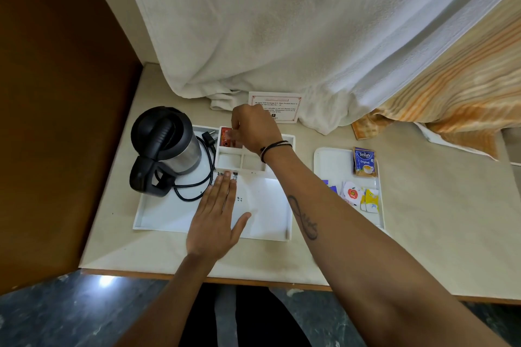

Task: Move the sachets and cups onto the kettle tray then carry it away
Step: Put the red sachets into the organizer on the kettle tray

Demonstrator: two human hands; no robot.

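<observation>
A white kettle tray [158, 222] lies on the table with a black and steel kettle [165, 146] at its left end. At the tray's back stands a white compartment box [239, 162]. My right hand [253, 128] reaches into its far left compartment, fingertips pinched on a red sachet [225, 136]. My left hand [217, 217] rests flat and open on the tray floor. To the right, a smaller white tray [331, 163] holds a Tetley tea sachet [364, 162] and several other sachets [359, 196]. No cups are visible.
The kettle's black cord and plug [207, 155] loop across the tray beside the box. A printed card [275, 105] stands behind the box. A white towel [282, 36] and an orange striped cloth [451, 93] hang over the table's back. A wooden panel [56, 93] borders the left.
</observation>
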